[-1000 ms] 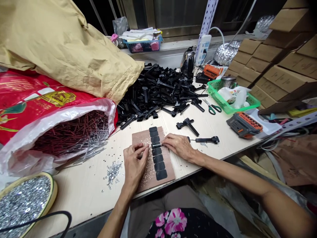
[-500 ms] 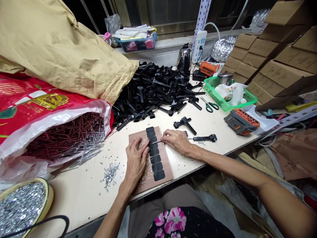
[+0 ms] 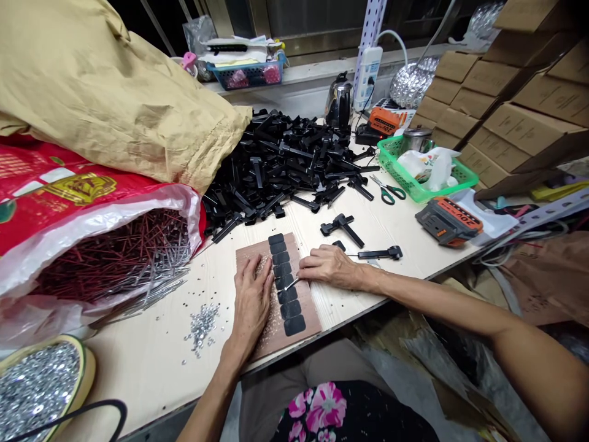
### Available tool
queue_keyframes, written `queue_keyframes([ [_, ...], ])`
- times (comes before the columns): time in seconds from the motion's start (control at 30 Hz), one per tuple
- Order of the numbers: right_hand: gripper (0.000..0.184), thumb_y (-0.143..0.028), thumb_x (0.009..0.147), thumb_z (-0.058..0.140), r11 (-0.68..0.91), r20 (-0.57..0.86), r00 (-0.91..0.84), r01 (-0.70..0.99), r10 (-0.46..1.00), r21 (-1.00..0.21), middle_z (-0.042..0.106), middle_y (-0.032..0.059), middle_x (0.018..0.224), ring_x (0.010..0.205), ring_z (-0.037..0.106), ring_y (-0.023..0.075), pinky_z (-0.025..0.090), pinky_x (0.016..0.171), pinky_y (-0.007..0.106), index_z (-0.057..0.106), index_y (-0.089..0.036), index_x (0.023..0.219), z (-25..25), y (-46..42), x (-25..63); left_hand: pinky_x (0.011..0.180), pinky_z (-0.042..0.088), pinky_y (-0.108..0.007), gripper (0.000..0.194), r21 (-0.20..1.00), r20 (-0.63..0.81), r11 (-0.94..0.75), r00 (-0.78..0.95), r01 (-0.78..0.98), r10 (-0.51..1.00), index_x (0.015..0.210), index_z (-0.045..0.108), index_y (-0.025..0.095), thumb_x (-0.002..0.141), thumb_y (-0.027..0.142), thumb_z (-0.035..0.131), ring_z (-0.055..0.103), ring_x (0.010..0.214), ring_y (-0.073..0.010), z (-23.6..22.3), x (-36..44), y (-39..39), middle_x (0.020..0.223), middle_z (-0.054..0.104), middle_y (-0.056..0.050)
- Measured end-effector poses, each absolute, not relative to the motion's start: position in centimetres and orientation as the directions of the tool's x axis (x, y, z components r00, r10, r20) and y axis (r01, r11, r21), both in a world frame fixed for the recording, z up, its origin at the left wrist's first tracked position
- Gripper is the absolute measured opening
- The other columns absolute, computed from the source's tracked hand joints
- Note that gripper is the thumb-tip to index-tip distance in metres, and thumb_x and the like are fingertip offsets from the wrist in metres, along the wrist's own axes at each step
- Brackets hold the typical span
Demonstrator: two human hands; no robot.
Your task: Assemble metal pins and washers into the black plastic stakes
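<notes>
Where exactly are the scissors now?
In the head view, the scissors lie on the table, right of the black pile, just left of the green basket.

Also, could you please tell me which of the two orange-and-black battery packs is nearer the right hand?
The front battery pack, by the green basket; the other pack sits farther back, near the white power strip.

Table (image 3: pixel 138 362): pale wood grain, smooth. Sack over its far left corner (image 3: pixel 151 98): tan, creased, matt. Small rings near its left edge (image 3: pixel 43 380): shiny metal. Strip of pads by the near edge (image 3: pixel 294 325): matt black.
</notes>
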State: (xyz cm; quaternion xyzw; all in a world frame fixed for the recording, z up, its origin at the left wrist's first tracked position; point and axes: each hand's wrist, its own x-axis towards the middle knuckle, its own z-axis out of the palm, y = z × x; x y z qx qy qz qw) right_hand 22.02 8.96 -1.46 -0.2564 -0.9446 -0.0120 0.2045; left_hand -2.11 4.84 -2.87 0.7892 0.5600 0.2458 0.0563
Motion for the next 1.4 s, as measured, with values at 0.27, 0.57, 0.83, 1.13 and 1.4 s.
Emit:
queue_keyframes([
  [0.27, 0.023, -0.019, 0.099, 0.039, 0.925, 0.380, -0.858, 0.380, 0.345, 0.018, 0.064, 0.0022, 0.092, 0.075, 0.048, 0.0134, 0.028, 0.061, 0.027, 0.062, -0.020, 0.103, -1.3, 8.7, 22.9, 0.106, 0.034, -0.055, 0.041, 0.299, 0.334, -0.356, 0.253, 0.885, 0.908, 0.126, 0.055, 0.013, 0.094, 0.031, 0.037, 0.030, 0.135, -0.0351, -3.2, -1.8, 4.8, 0.139, 0.045, -0.019],
  [0.57, 0.025, -0.015, 0.099, 0.038, 0.941, 0.337, -0.886, 0.338, 0.318, 0.000, 0.061, 0.0029, 0.086, 0.077, 0.046, 0.0142, 0.032, 0.059, 0.027, 0.062, -0.016, 0.100, -0.8, 9.2, 22.4, 0.105, 0.034, -0.055, 0.042, 0.308, 0.328, -0.330, 0.226, 0.893, 0.917, 0.127, 0.051, 0.010, 0.094, 0.031, 0.035, 0.033, 0.134, -0.0345, -3.5, -1.7, 4.9, 0.140, 0.043, -0.023],
  [0.83, 0.029, -0.014, 0.100, 0.033, 0.891, 0.286, -0.850, 0.453, 0.442, -0.030, 0.060, 0.0044, 0.089, 0.078, 0.047, 0.0140, 0.036, 0.060, 0.026, 0.062, -0.014, 0.101, -0.6, 9.9, 22.4, 0.107, 0.034, -0.056, 0.043, 0.317, 0.317, -0.331, 0.229, 0.889, 0.920, 0.129, 0.048, 0.010, 0.095, 0.031, 0.034, 0.032, 0.136, -0.0339, -3.4, -1.6, 4.8, 0.140, 0.043, -0.022],
  [1.13, 0.025, -0.014, 0.098, 0.036, 0.842, 0.284, -0.795, 0.526, 0.536, -0.118, 0.059, 0.0048, 0.087, 0.078, 0.046, 0.0142, 0.037, 0.057, 0.024, 0.061, -0.014, 0.098, -0.4, 10.2, 21.7, 0.106, 0.034, -0.056, 0.044, 0.325, 0.322, -0.327, 0.221, 0.888, 0.921, 0.127, 0.050, 0.009, 0.094, 0.033, 0.033, 0.033, 0.135, -0.0345, -3.2, -1.4, 4.7, 0.140, 0.044, -0.023],
  [1.4, 0.032, -0.005, 0.097, 0.031, 0.902, 0.217, -0.876, 0.421, 0.432, -0.096, 0.059, 0.0046, 0.093, 0.081, 0.048, 0.0138, 0.038, 0.062, 0.024, 0.060, -0.016, 0.102, 0.5, 9.0, 21.9, 0.105, 0.034, -0.057, 0.046, 0.329, 0.323, -0.325, 0.218, 0.887, 0.921, 0.127, 0.051, 0.008, 0.095, 0.034, 0.031, 0.033, 0.134, -0.0355, -3.3, -1.4, 4.7, 0.140, 0.043, -0.023],
])
